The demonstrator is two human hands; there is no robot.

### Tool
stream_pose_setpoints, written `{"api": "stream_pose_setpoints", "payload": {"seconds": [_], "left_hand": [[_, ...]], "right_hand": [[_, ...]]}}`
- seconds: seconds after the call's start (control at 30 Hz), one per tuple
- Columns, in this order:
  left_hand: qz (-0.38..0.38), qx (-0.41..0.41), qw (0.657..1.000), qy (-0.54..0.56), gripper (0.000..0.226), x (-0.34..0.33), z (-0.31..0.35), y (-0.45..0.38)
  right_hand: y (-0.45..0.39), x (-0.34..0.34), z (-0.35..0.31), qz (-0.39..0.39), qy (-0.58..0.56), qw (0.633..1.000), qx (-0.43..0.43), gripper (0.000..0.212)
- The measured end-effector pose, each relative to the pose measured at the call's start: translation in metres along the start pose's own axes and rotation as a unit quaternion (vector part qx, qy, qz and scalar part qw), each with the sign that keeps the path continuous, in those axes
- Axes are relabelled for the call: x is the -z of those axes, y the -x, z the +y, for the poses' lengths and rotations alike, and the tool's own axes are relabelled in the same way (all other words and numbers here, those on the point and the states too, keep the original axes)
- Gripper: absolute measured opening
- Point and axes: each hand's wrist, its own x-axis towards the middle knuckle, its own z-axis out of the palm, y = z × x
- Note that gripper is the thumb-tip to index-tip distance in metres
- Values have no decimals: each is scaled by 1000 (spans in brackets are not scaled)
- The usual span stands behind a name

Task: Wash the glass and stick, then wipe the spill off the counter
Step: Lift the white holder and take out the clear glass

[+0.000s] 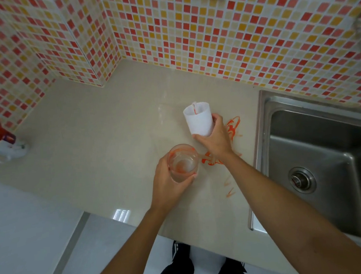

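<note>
A clear glass (pixel 183 162) smeared orange inside stands just above the beige counter (pixel 93 130), gripped by my left hand (pixel 170 184) around its lower side. My right hand (pixel 215 138) holds a white cup (pixel 198 120) tilted away from me; a stick (pixel 194 108) with red marks shows inside its mouth. An orange spill (pixel 232 126) streaks the counter to the right of the cup, with more orange smears (pixel 211 159) under my right wrist and small streaks (pixel 230 192) nearer the front edge.
A steel sink (pixel 318 170) with a round drain (pixel 302 180) lies at the right. At the far left stands a white holder (pixel 7 150) with a red object and a thin stick. Mosaic tile walls (pixel 190 40) close the back; the counter's front edge runs below my arms.
</note>
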Motion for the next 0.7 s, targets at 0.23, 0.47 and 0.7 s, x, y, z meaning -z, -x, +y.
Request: {"api": "stream_pose_setpoints", "payload": {"seconds": [0.23, 0.47, 0.7], "left_hand": [[9, 3, 1000, -13, 80, 0, -4, -1], [4, -5, 1000, -22, 79, -8, 2, 4], [-30, -56, 998, -20, 71, -39, 33, 7]], "right_hand": [[2, -1, 13, -21, 54, 998, 18, 88], [-2, 9, 21, -63, 88, 994, 11, 108], [22, 77, 55, 6, 192, 981, 31, 83]]}}
